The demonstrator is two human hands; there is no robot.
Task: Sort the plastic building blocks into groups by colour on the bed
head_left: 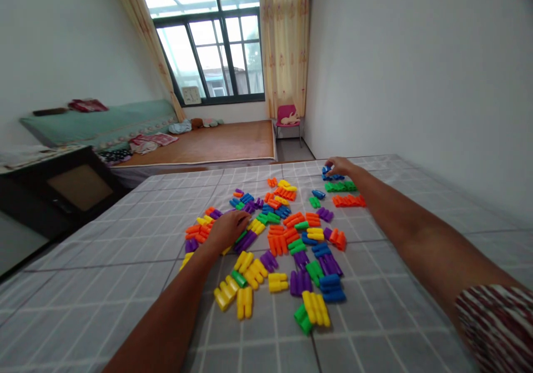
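Observation:
My right hand [339,166] reaches to the far right of the table, its fingers closed on a blue plastic block [326,170] at the left end of a blue row. Just nearer lie a green row [341,186] and an orange row [348,201] of similar finger-shaped blocks. Over the left part of a loose, mixed pile of blocks, my left hand [230,228] has its fingers curled together. Whatever they may hold is hidden. Purple blocks [245,242] and yellow blocks [256,227] lie right beside its fingertips.
A grey checked cloth [137,234] covers the table. Loose yellow blocks [245,303] and a green block [303,318] lie nearest me. A white wall [416,73] runs along the right. Beyond the table are a bed [225,142], a dark cabinet [54,190] and a pink chair [286,112].

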